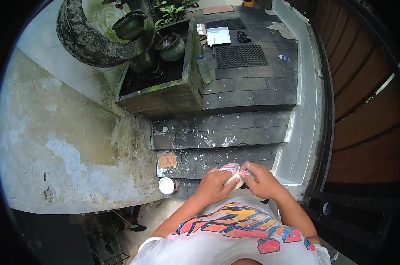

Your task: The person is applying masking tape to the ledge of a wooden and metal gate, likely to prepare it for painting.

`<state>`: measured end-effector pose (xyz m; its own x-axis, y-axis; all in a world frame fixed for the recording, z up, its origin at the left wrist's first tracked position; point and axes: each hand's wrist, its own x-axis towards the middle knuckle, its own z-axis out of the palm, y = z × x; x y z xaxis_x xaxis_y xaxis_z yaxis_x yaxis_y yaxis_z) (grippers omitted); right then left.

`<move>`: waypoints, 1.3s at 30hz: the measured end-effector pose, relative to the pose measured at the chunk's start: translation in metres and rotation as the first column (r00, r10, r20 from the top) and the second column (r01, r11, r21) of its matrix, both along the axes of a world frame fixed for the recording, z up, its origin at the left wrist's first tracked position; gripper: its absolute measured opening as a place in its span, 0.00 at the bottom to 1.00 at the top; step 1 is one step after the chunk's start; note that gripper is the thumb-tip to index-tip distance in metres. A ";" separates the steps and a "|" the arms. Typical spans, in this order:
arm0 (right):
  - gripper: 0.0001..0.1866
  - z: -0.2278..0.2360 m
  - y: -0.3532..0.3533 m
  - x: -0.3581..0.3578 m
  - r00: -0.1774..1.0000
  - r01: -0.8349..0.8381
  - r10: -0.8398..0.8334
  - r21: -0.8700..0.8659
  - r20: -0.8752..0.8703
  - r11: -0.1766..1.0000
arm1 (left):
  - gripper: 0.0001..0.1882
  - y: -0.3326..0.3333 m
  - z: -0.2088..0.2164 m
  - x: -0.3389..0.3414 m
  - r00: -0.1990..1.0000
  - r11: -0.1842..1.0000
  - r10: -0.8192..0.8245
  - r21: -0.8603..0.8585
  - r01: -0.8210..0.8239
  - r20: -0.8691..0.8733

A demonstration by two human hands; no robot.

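In front of my chest, above the dark tiled steps, I hold a roll of cream tape (230,168) with pink and white stripes showing on its inner side. My left hand (214,187) wraps round the roll from the left, the thumb along its near edge. The fingertips of my right hand (261,180) pinch the tape at the roll's right side, and both hands nearly meet there. My fingers partly hide the roll. A white tub (166,186) with pale contents stands left of my left hand, by the lowest step.
Paint-spattered steps (217,132) rise ahead, with a cardboard piece (167,160) lying on one. Farther up are a plastic bottle (204,70), a white paint tray (218,35) and a black mat (242,56). A stone fountain basin (158,99) and peeling wall (67,145) stand left; a wooden gate (363,88) stands right.
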<state>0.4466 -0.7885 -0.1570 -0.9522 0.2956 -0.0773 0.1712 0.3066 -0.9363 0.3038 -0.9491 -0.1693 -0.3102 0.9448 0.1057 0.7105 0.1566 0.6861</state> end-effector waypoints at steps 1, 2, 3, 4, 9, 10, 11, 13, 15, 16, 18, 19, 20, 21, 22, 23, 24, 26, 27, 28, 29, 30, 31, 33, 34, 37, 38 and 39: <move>0.09 0.002 -0.001 0.004 1.000 0.006 -0.006 0.039 0.000 0.999 | 0.16 0.001 0.000 -0.001 1.000 1.000 -0.011 0.001 0.011 0.001; 0.09 0.003 -0.003 0.007 1.000 0.015 -0.015 0.039 0.001 0.999 | 0.16 0.002 -0.001 -0.001 0.997 0.999 0.017 0.030 -0.015 -0.069; 0.10 0.003 -0.005 0.009 0.999 0.032 -0.031 0.053 -0.015 0.998 | 0.16 0.002 -0.001 -0.002 0.989 0.997 0.048 0.061 -0.040 -0.139; 0.10 0.004 -0.006 0.011 0.998 0.048 -0.046 0.069 -0.031 0.996 | 0.16 0.004 0.000 -0.004 0.990 0.995 0.033 0.097 -0.020 -0.136; 0.13 0.002 -0.009 0.009 0.996 0.085 -0.081 0.112 -0.040 0.990 | 0.16 0.006 0.007 -0.009 0.983 0.996 -0.068 0.051 0.078 -0.172; 0.16 0.004 -0.007 0.009 0.995 0.093 -0.095 0.127 0.007 0.988 | 0.16 0.007 0.009 -0.008 0.982 0.995 -0.097 0.020 0.102 -0.164; 0.16 0.005 -0.005 0.008 0.996 0.088 -0.090 0.125 0.009 0.988 | 0.16 0.009 0.012 -0.008 0.982 0.995 -0.093 0.018 0.097 -0.163; 0.18 0.006 0.000 0.005 0.985 0.078 -0.091 0.090 0.148 0.993 | 0.15 0.011 0.015 -0.009 0.982 0.994 -0.112 -0.005 0.112 -0.153; 0.16 0.017 -0.001 0.001 0.984 0.054 -0.069 0.095 0.167 0.994 | 0.15 0.009 0.012 -0.009 0.987 0.996 -0.091 -0.002 0.092 -0.131; 0.15 0.021 -0.002 0.001 0.981 0.041 -0.059 0.101 0.185 0.994 | 0.14 0.008 0.010 -0.009 0.991 0.997 -0.082 0.003 0.083 -0.109; 0.13 0.004 -0.007 0.003 0.994 0.055 -0.066 0.120 0.092 0.991 | 0.15 0.007 0.009 -0.010 0.994 0.997 -0.073 0.000 0.074 -0.085; 0.12 -0.001 -0.008 0.004 0.998 0.065 -0.065 0.139 -0.001 0.988 | 0.15 0.007 0.008 -0.011 0.997 0.998 -0.058 -0.002 0.058 -0.060; 0.12 -0.001 -0.008 0.003 0.998 0.068 -0.069 0.138 -0.001 0.988 | 0.15 0.007 0.010 -0.011 0.996 0.998 -0.061 -0.004 0.061 -0.060; 0.12 0.002 -0.010 0.001 0.998 0.068 -0.065 0.131 -0.027 0.989 | 0.16 0.007 0.013 -0.012 0.999 0.999 -0.034 0.000 0.034 0.013; 0.11 0.005 -0.011 0.000 0.997 0.063 -0.057 0.122 -0.053 0.990 | 0.17 0.006 0.015 -0.011 0.996 1.000 -0.002 -0.001 0.002 0.086; 0.11 0.009 -0.010 0.000 0.997 0.065 -0.059 0.119 -0.052 0.991 | 0.17 0.007 0.015 -0.010 0.996 1.000 -0.003 -0.004 0.003 0.086; 0.11 0.015 -0.008 0.000 0.997 0.071 -0.068 0.079 -0.047 0.994 | 0.18 0.008 0.015 -0.009 0.990 1.000 0.028 -0.006 -0.028 0.138; 0.11 0.019 -0.007 0.002 0.996 0.083 -0.081 0.041 -0.046 0.996 | 0.19 0.010 0.015 -0.006 0.981 0.999 0.054 -0.006 -0.054 0.184; 0.12 0.018 -0.009 0.005 0.993 0.114 -0.113 0.020 -0.033 0.993 | 0.19 0.011 0.014 -0.002 0.972 0.997 0.077 -0.007 -0.077 0.222; 0.12 0.017 -0.010 0.007 0.989 0.149 -0.149 0.000 -0.017 0.989 | 0.20 0.013 0.012 0.000 0.960 0.995 0.095 -0.009 -0.096 0.263; 0.12 0.015 -0.011 0.010 0.988 0.156 -0.156 0.001 -0.020 0.988 | 0.20 0.013 0.007 0.003 0.961 0.996 0.087 -0.008 -0.088 0.261; 0.12 0.011 -0.012 0.015 0.983 0.177 -0.177 0.011 -0.057 0.984 | 0.21 0.013 0.001 0.006 0.962 0.994 0.099 0.009 -0.105 0.255; 0.12 0.008 -0.013 0.020 0.977 0.196 -0.194 0.017 -0.095 0.980 | 0.22 0.012 -0.005 0.007 0.962 0.992 0.114 0.024 -0.124 0.248; 0.14 0.008 -0.005 0.045 0.895 0.442 -0.441 -0.275 0.069 0.854 | 0.24 0.007 -0.010 -0.022 0.567 0.761 0.521 -0.047 -0.647 0.638; 0.14 0.004 0.011 0.066 0.827 0.556 -0.558 -0.230 0.065 0.798 | 0.24 -0.003 -0.007 -0.044 0.570 0.733 0.541 -0.015 -0.680 0.618; 0.11 -0.013 0.031 0.090 0.686 0.704 -0.725 -0.300 0.057 0.644 | 0.23 -0.008 -0.004 -0.064 0.776 0.850 0.468 0.027 -0.527 0.422; 0.10 -0.012 0.025 0.087 0.673 0.695 -0.739 -0.382 0.045 0.609 | 0.22 -0.007 -0.002 -0.057 0.920 0.942 0.320 0.023 -0.334 0.226; 0.10 -0.014 0.015 0.081 0.648 0.685 -0.761 -0.461 0.032 0.564 | 0.20 0.005 -0.003 -0.047 0.961 0.968 0.248 -0.076 -0.240 0.124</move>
<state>0.5272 -0.7731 -0.1705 -0.4405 0.8663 -0.2355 0.0098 -0.2576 -0.9662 0.2565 -0.9442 -0.1727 -0.5395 0.8420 -0.0053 0.5501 0.3572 0.7549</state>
